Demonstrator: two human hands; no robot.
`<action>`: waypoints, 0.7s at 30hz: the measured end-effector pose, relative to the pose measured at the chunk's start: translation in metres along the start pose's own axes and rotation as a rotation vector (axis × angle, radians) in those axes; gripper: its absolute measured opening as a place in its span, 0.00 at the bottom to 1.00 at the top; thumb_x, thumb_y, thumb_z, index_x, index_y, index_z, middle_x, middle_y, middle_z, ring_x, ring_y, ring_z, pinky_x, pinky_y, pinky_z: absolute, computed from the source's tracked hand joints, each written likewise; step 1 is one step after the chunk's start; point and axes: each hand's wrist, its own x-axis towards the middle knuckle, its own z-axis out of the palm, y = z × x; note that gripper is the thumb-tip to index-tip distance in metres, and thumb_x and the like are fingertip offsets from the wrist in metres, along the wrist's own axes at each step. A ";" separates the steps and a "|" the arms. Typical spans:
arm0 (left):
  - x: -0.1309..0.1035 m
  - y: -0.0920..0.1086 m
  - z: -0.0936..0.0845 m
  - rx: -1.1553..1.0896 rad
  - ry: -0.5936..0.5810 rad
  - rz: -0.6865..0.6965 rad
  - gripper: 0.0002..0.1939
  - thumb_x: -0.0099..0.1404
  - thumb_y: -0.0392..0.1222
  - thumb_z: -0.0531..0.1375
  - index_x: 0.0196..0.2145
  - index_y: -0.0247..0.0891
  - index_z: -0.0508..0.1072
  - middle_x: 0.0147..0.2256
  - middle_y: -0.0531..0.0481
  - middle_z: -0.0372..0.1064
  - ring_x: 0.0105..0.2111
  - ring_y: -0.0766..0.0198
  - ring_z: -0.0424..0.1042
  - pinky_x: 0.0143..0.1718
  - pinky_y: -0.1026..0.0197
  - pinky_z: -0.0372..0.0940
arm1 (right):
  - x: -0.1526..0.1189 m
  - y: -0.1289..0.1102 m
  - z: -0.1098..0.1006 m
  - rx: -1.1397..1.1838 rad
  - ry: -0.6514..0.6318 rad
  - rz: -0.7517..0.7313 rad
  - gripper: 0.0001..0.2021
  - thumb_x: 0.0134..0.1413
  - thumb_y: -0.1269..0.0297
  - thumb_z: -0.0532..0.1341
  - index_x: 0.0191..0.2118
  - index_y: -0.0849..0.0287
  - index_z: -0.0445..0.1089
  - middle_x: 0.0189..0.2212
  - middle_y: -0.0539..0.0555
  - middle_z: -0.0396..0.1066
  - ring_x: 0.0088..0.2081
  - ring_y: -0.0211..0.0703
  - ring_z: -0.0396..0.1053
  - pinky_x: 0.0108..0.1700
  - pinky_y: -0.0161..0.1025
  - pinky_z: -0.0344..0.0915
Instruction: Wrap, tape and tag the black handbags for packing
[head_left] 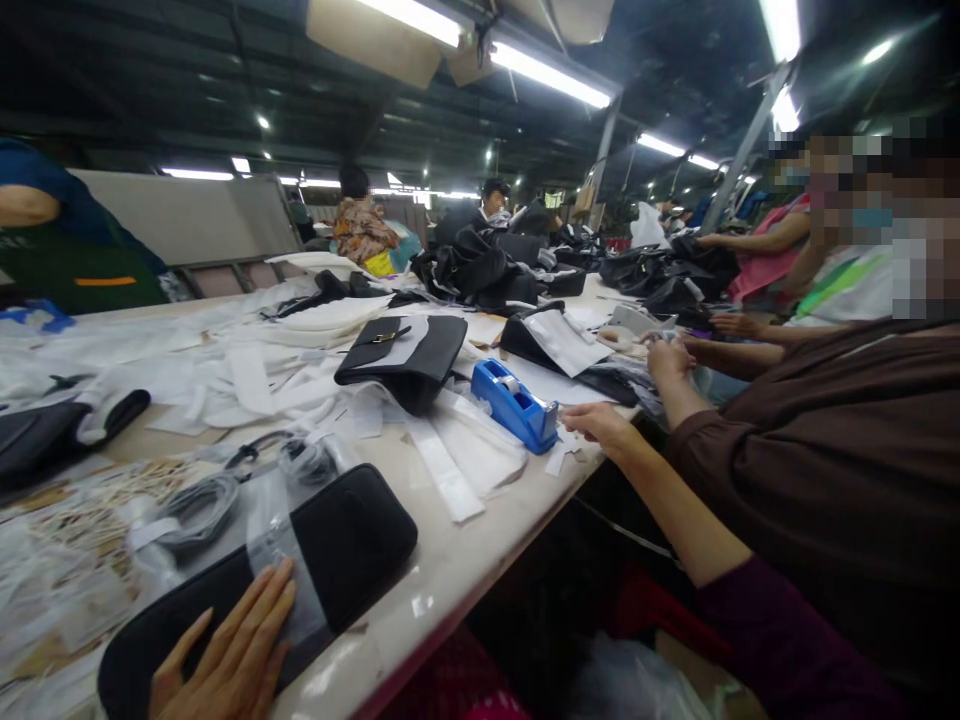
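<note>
My left hand [229, 640] lies flat with fingers stretched over a black bag piece [356, 525] with rounded corners. Under its fingertips a translucent plastic strip [277, 530] is wrapped across the black piece. At the cutting end of a blue tape dispenser [514, 405], my right hand [604, 425] has thumb and fingers pinched together on the tape, which hardly shows. Small white paper scraps [562, 450] lie below that hand at the table edge. A black bag with a buckled strap [405, 355] stands just beyond the dispenser.
Coiled grey cords [199, 510] and a heap of tan string loops [90, 530] lie left of the black piece. White sheets and strips [442, 465] cover the table's middle. Black bags [487, 265] pile up farther back. A co-worker in brown [817, 440] sits close on the right.
</note>
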 end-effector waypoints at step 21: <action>0.011 0.033 -0.045 0.000 -0.177 -0.241 0.20 0.68 0.36 0.51 0.57 0.37 0.64 0.60 0.39 0.58 0.64 0.53 0.49 0.63 0.41 0.42 | -0.124 -0.234 0.239 -0.708 -0.966 -1.756 0.08 0.51 0.76 0.58 0.25 0.60 0.70 0.26 0.52 0.71 0.36 0.43 0.59 0.42 0.43 0.43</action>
